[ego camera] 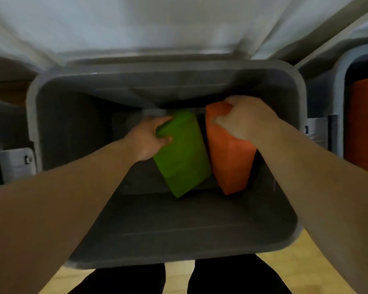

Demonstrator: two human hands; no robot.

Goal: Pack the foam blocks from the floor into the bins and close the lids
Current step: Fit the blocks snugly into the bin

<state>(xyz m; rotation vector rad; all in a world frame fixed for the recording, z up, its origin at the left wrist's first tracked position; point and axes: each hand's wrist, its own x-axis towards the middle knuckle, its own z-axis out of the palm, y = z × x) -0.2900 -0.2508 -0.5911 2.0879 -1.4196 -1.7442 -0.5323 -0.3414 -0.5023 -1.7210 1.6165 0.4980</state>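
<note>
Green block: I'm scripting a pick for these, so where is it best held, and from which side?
Hold the green block at its far upper end, coming from the left, as the left hand does: it is tilted in the bin with that end free, while the orange block crowds its right side.

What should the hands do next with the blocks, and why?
Probably lower both and let go: the left hand grips the green block, the right hand the orange block, both tilted inside the open bin, seemingly not yet resting on its floor.
</note>
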